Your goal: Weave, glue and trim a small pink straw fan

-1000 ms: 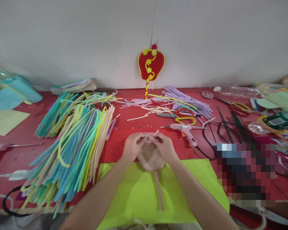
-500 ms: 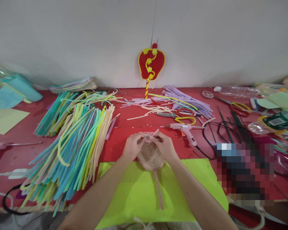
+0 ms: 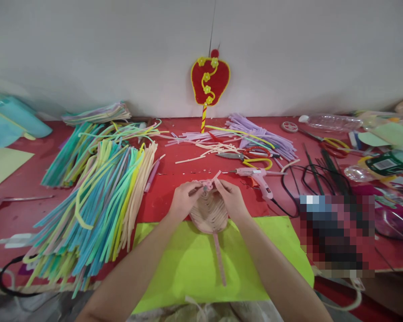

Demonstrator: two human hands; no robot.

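The red table (image 3: 179,172) ran back to the pale wall (image 3: 121,53), and its near edge showed at the lower left. A yellow-green sheet (image 3: 177,268) lay in front of me, its far edge passing under my forearms. On my left, the heap of pastel pipe cleaners (image 3: 94,205) came up close to the sheet, with a narrow strip of red tabletop between it and my left hand (image 3: 185,197). On my right, the pink glue gun (image 3: 262,184) lay near my right hand (image 3: 233,199), a band of red surface between them. Beyond it were the scissors (image 3: 231,156) and the purple bundle (image 3: 260,134); a red ornament (image 3: 218,82) stood upright against the wall.

The pink fan (image 3: 208,217) was between my hands, its top at my fingertips, its body below them, its stem (image 3: 219,261) pointing toward me over the sheet. My left thumb and finger were pinched closed at its top edge, by the small pink loops (image 3: 207,183). My right thumb and finger were closed on a short pink strip (image 3: 217,175), which poked up past them.
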